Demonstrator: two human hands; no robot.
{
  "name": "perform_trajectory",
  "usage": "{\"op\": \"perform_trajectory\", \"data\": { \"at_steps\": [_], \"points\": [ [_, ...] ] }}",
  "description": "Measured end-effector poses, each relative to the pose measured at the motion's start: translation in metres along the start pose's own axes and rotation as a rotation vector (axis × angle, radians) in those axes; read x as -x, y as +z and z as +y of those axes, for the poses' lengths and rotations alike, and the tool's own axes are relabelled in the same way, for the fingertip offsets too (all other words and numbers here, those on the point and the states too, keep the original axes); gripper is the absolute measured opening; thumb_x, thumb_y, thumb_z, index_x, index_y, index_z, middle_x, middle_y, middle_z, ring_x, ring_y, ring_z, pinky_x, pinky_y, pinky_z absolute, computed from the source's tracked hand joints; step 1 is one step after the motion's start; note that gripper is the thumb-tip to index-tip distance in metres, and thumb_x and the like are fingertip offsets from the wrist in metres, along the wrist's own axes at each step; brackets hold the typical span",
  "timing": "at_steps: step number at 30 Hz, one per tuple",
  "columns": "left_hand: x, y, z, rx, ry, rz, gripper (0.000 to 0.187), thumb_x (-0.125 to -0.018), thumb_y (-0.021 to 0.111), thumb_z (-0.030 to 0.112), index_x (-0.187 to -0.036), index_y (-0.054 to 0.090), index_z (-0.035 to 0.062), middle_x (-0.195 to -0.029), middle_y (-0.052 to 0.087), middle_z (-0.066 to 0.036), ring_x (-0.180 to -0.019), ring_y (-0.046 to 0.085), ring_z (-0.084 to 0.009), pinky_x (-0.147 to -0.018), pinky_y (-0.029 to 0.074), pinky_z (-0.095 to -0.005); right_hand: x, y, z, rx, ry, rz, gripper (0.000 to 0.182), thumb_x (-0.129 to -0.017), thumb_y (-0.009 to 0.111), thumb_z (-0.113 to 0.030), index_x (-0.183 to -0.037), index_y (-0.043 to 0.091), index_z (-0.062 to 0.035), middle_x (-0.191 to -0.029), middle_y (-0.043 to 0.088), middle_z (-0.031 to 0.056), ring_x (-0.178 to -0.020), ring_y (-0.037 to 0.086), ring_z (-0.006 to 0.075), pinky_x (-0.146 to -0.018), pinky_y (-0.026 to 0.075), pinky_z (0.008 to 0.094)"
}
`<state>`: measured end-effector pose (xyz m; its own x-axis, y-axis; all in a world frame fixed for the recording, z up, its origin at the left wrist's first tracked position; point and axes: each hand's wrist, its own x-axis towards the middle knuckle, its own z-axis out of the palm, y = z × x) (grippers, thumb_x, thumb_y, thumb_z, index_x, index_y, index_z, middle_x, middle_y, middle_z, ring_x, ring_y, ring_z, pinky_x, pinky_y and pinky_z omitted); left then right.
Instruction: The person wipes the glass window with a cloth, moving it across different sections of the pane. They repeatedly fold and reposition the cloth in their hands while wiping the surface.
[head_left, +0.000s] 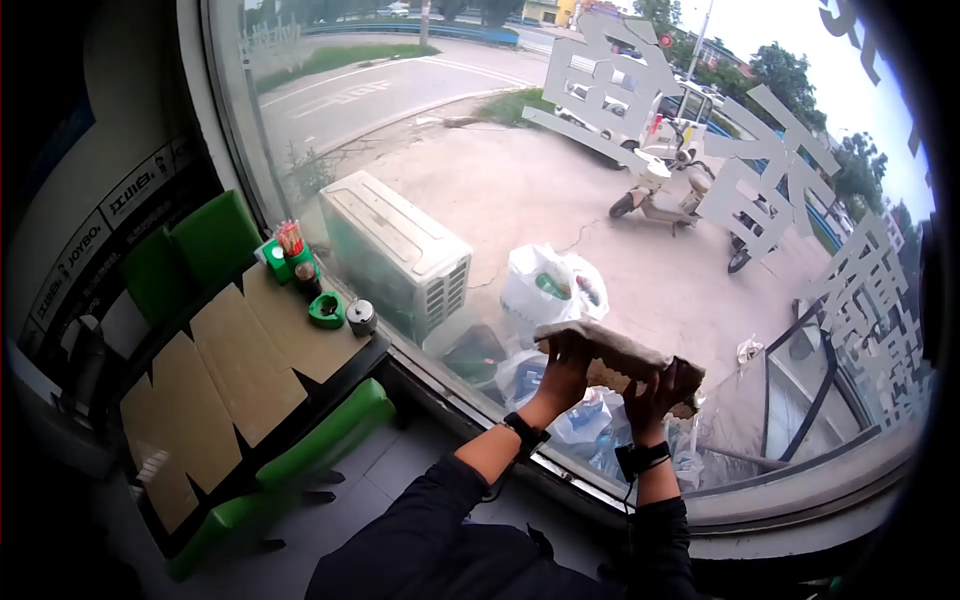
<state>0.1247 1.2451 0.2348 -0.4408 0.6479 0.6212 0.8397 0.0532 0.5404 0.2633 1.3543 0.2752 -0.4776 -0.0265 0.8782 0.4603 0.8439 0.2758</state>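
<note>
Both my hands are raised in front of the large window [480, 200]. Between them is a folded grey-brown rag [620, 352] with a rough lower edge, stretched sideways close to the glass. My left hand [566, 372] grips its left part, fingers at the top edge. Closer to the right end, my right hand [652, 400] is closed on the same rag. A dark band with a cord sits on each wrist. Behind the rag, white plastic bags [545, 290] show through the glass.
To the left stands a table [235, 365] with green chairs [330, 430], a green ashtray [326, 310], a metal-lidded jar [361, 317] and a toothpick holder [290, 238]. Outside are an air-conditioner unit [395, 250] and scooters [660, 195]. The window frame [780, 510] runs below my hands.
</note>
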Motion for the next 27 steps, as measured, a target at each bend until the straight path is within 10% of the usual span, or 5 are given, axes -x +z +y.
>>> {"op": "perform_trajectory", "data": {
  "at_steps": [9,13,17,27],
  "points": [
    [0.028,-0.007,-0.011,0.019,0.067,-0.018,0.062,-0.060,0.049,0.004,-0.119,0.036,-0.0088,-0.121,0.031,-0.036,-0.117,0.021,-0.0546,-0.100,0.015,-0.0581,0.025,0.009,-0.013,0.074,0.022,0.016,0.048,-0.068,0.059,-0.025,-0.113,0.043,-0.0184,-0.119,0.046,0.0057,-0.116,0.041,0.0224,-0.101,0.010,0.0573],
    [0.014,-0.013,-0.010,-0.092,0.202,0.054,0.062,-0.066,0.051,0.008,-0.124,0.036,-0.0057,-0.129,0.027,-0.032,-0.123,0.015,-0.0516,-0.102,0.011,-0.0556,0.004,-0.010,-0.019,0.074,0.186,-0.034,0.040,-0.060,0.065,-0.026,-0.095,0.054,-0.0114,-0.100,0.055,0.0037,-0.093,0.054,0.0188,-0.089,0.029,0.0441],
    [-0.015,-0.018,0.013,-0.199,0.371,0.012,0.056,-0.068,0.054,0.014,-0.120,0.042,-0.0030,-0.124,0.037,-0.029,-0.120,0.026,-0.0468,-0.102,0.014,-0.0531,-0.005,-0.036,-0.002,-0.099,0.548,-0.015,0.048,-0.058,0.067,-0.027,-0.100,0.054,-0.0073,-0.087,0.055,0.0073,-0.081,0.053,0.0246,-0.072,0.036,0.0394],
    [-0.039,0.059,0.148,-0.289,0.706,-0.086,0.043,-0.077,0.052,0.017,-0.116,0.046,0.0013,-0.117,0.045,-0.022,-0.110,0.040,-0.0389,-0.096,0.027,-0.0467,0.085,-0.076,0.101,-0.104,0.880,0.345,0.073,-0.055,0.068,-0.027,-0.121,0.043,-0.0088,-0.125,0.039,0.0164,-0.119,0.032,0.0396,-0.101,0.018,0.0543]
  ]
}}
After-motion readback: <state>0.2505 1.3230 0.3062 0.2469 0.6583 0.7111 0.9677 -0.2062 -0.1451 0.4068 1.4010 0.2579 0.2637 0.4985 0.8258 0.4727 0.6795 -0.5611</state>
